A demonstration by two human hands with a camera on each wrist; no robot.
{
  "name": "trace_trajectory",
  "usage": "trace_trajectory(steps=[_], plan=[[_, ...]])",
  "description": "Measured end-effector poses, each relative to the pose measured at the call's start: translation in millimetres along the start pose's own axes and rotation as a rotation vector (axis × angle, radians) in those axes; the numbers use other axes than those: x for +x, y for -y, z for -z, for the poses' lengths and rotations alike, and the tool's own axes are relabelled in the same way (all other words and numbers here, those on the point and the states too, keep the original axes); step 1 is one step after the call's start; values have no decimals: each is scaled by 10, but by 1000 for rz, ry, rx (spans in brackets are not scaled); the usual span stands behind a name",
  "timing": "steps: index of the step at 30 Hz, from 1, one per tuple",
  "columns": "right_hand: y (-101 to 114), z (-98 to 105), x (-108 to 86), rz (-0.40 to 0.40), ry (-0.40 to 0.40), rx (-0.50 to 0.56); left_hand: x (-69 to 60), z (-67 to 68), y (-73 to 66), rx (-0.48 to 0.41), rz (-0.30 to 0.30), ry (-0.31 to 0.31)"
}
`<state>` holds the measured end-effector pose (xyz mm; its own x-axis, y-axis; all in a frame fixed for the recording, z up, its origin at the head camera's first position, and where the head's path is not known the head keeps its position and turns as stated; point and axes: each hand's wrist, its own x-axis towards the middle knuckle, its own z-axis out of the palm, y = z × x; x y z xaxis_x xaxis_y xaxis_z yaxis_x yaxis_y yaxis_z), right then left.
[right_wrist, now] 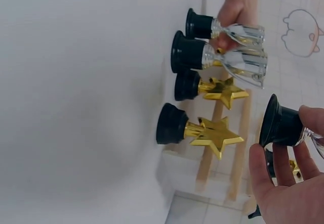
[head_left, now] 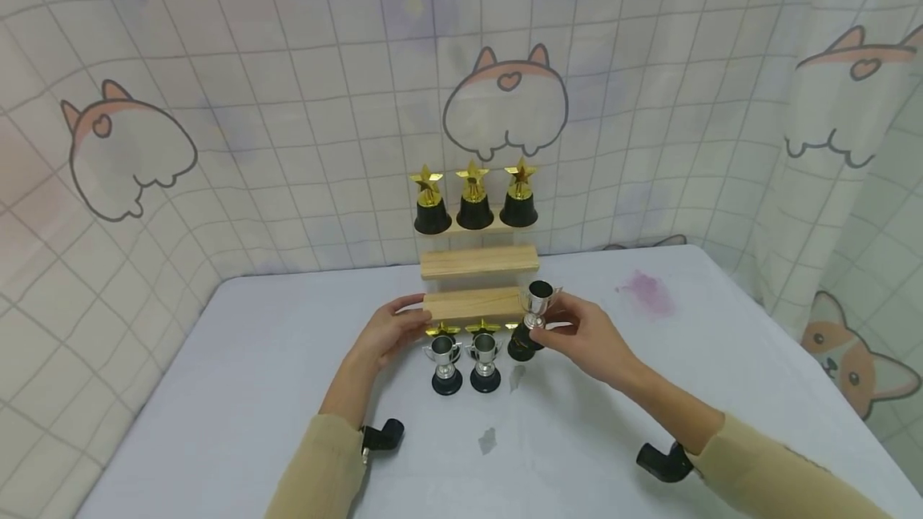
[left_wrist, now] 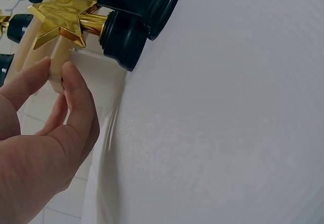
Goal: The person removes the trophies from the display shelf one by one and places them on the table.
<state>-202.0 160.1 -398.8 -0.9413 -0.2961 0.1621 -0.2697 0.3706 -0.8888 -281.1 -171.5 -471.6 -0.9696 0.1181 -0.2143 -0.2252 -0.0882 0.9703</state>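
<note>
In the head view my right hand (head_left: 594,343) holds a small silver trophy cup (head_left: 539,295) up over the table, its black base (right_wrist: 282,127) between thumb and fingers in the right wrist view. My left hand (head_left: 389,331) pinches the left end of the lowest wooden step (head_left: 472,305); the left wrist view shows thumb and fingers on the wood (left_wrist: 56,75). Two more silver trophy cups, a left one (head_left: 445,367) and a right one (head_left: 485,363), stand upright before the step. Gold star trophies (right_wrist: 216,135) stand behind them, partly hidden in the head view.
Three gold star trophies (head_left: 473,199) line the top wooden step at the back. A bare middle step (head_left: 479,263) lies below. White cloth covers the table (head_left: 238,391), and a patterned curtain (head_left: 324,118) hangs behind. A black wrist mount (head_left: 384,435) sits on my left wrist.
</note>
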Motion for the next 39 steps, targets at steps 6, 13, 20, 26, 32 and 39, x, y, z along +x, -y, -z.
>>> trace_trajectory(steps=[6, 13, 20, 26, 32, 39], plan=[[-66, -34, -125, -21, 17, 40, 0, 6, 22, 3, 4, -9], [-222, -99, -183, -38, 29, 19, -13, 5, 30, -1, 15, -12], [-306, -159, -182, -47, 49, 23, 5, 15, 31, 18, 11, -22], [-390, -210, -174, -65, 59, 21, 10, 5, 26, 19, 12, -24], [-486, -248, -145, -101, 65, 1, 18, 7, 19, 20, 12, -27], [-539, -295, -127, -119, 71, 0, -2, -1, 8, 13, 10, -2]])
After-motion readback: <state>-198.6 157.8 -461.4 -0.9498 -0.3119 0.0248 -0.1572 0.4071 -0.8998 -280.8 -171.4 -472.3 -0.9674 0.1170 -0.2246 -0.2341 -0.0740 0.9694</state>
